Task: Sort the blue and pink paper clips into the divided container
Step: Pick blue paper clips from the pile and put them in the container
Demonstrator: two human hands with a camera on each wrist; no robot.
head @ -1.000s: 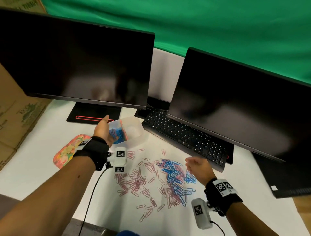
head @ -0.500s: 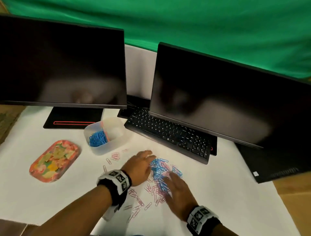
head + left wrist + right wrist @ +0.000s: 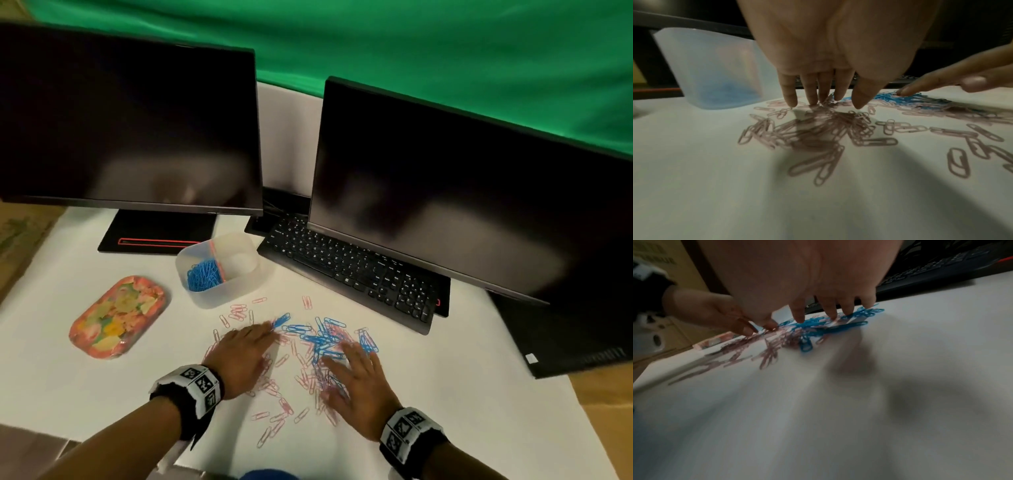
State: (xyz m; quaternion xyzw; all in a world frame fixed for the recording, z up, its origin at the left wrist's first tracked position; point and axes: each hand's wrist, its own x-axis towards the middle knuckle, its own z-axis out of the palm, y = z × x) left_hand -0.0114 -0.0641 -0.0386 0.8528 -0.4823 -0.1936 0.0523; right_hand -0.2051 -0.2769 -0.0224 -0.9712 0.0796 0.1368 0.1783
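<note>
From the head view, you are laying your left hand (image 3: 241, 359) and right hand (image 3: 359, 390) flat, fingers relaxed, on mixed pink paper clips (image 3: 274, 387) and blue paper clips (image 3: 322, 337) on the counter (image 3: 445, 394); the divided container (image 3: 219, 267) is holding blue clips beyond. In the left wrist view, your fingertips (image 3: 791, 100) are touching pink clips. In the right wrist view, your fingertips (image 3: 800, 318) are pressing blue ones.

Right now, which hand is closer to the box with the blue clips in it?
Left. The left hand lies flat just in front of the divided container. The right hand is farther off, on the mixed clip pile.
</note>
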